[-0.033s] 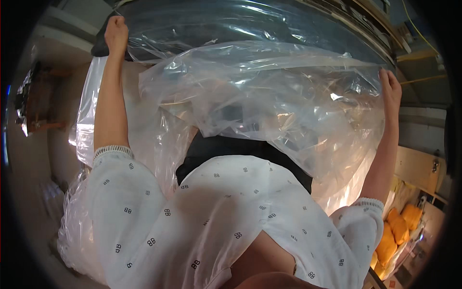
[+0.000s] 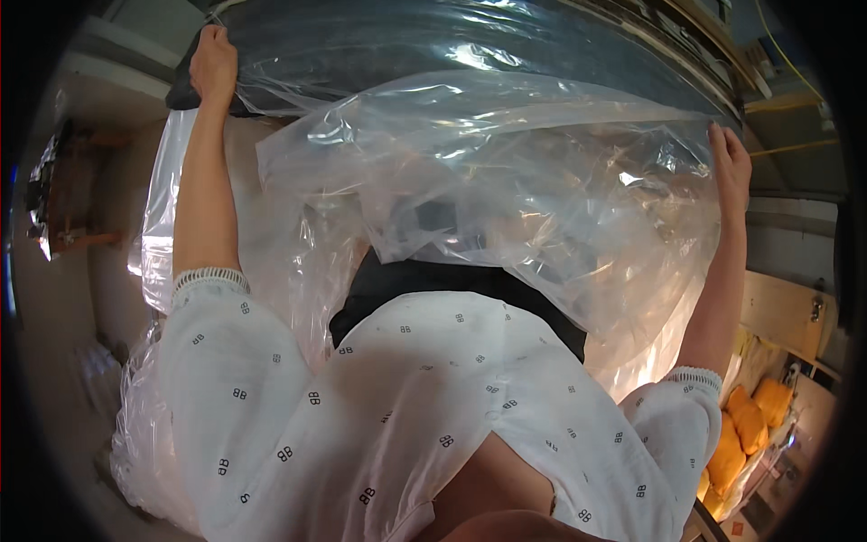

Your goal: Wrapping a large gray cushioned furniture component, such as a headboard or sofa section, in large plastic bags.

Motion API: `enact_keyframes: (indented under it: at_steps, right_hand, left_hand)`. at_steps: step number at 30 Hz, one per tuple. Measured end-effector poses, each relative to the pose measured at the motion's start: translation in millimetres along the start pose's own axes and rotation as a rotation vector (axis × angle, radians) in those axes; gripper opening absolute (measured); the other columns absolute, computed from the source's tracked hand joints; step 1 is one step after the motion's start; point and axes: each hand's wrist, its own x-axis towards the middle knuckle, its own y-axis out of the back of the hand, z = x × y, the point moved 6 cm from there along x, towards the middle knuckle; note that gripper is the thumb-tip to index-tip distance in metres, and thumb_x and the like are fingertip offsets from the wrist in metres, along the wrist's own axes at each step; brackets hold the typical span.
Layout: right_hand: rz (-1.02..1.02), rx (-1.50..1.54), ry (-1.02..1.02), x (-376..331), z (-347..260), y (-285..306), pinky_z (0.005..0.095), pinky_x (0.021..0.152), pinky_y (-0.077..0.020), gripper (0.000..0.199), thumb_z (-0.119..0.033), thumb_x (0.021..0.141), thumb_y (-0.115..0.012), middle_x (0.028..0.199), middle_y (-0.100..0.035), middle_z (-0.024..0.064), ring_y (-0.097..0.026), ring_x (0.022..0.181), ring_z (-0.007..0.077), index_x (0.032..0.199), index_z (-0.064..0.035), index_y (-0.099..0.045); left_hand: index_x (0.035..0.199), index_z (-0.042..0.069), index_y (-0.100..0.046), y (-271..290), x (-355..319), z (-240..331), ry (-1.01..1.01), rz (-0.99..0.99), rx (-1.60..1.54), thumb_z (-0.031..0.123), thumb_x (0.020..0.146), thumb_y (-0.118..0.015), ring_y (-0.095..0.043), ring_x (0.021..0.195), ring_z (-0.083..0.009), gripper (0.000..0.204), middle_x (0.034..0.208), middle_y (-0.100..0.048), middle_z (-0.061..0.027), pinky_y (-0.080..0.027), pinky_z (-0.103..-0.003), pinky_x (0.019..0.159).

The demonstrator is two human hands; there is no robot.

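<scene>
Both my arms stretch forward, wide apart, over a large clear plastic sheet (image 2: pixel 506 172). At the far left my left hand (image 2: pixel 214 68) is closed, with the film gathered at its fingers against a dark, rounded surface (image 2: pixel 379 50). On the right, my right hand (image 2: pixel 730 167) pinches the sheet's right edge between thumb and fingers. Between the hands the film hangs in loose, shiny folds and drapes toward my waist. Part of it also lies over the dark surface. My left fingertips are partly hidden.
More crumpled clear film (image 2: pixel 149 434) hangs at the lower left. Long rails (image 2: pixel 695 54) run behind the dark surface at the far right. Orange bundles (image 2: pixel 748 423) lie at the lower right near a pale wooden cabinet (image 2: pixel 781 316). A yellow cord (image 2: pixel 777 41) hangs at the upper right.
My left hand has shifted slightly up and to the left. My right hand has moved a little, and the sheet's folds shift slightly with them. Both grips stay the same.
</scene>
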Motion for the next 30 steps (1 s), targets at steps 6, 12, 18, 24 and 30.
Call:
enact_keyframes:
  at_steps: [6,12,18,24,30]
  right_hand:
    - [0.101,-0.695,-0.082,5,9,-35,0.0325,0.06,-0.0419,0.04,-0.043,0.085,-0.05,0.067,-0.059,0.0118,-0.055,0.063,0.0289,0.081,-0.0037,-0.059]
    - [0.148,-0.731,-0.055,2,9,-17,0.0376,0.063,-0.0427,0.044,-0.05,0.083,-0.047,0.072,-0.059,0.0163,-0.056,0.072,0.0357,0.09,-0.0097,-0.063]
    - [0.144,-0.717,-0.068,8,10,-25,0.034,0.072,-0.0432,0.047,-0.05,0.084,-0.046,0.086,-0.062,0.0165,-0.059,0.083,0.0326,0.1,-0.0088,-0.063]
    - [0.093,-0.678,-0.014,22,34,-11,0.0321,0.063,-0.0417,0.04,-0.046,0.086,-0.046,0.074,-0.06,0.0108,-0.057,0.068,0.025,0.089,-0.0089,-0.061]
    - [-0.128,0.507,-0.075,15,-78,-46,0.0191,0.061,-0.0365,0.018,-0.023,0.089,-0.052,0.072,-0.049,-0.006,-0.044,0.065,0.0034,0.085,-0.0074,-0.061]
  left_hand:
    - [0.107,0.013,-0.056,-10,27,-18,-0.086,-0.229,0.502,0.039,0.086,-0.046,-0.055,0.093,-0.0383,0.035,0.099,-0.06,-0.018,-0.044,-0.044,0.079]
    - [0.098,0.003,-0.058,64,-75,111,0.144,-0.573,-0.33,0.055,0.086,-0.04,-0.049,0.081,-0.0144,0.057,0.091,-0.057,-0.0048,-0.038,-0.029,0.077]
    - [0.122,0.0,-0.046,88,-219,148,0.044,-1.213,-0.884,0.049,0.052,-0.079,-0.047,0.113,-0.0259,0.091,0.12,-0.053,-0.0119,-0.03,-0.036,0.099]
    - [0.116,0.003,-0.05,98,-208,187,0.057,-0.594,-0.969,0.011,0.065,-0.074,-0.057,0.089,-0.0217,0.057,0.102,-0.057,-0.008,-0.045,-0.031,0.078]
    - [0.114,0.002,-0.05,169,-98,112,0.626,-0.074,-1.492,0.007,0.083,-0.053,-0.055,0.074,-0.0132,0.031,0.087,-0.055,-0.0071,-0.044,-0.021,0.056]
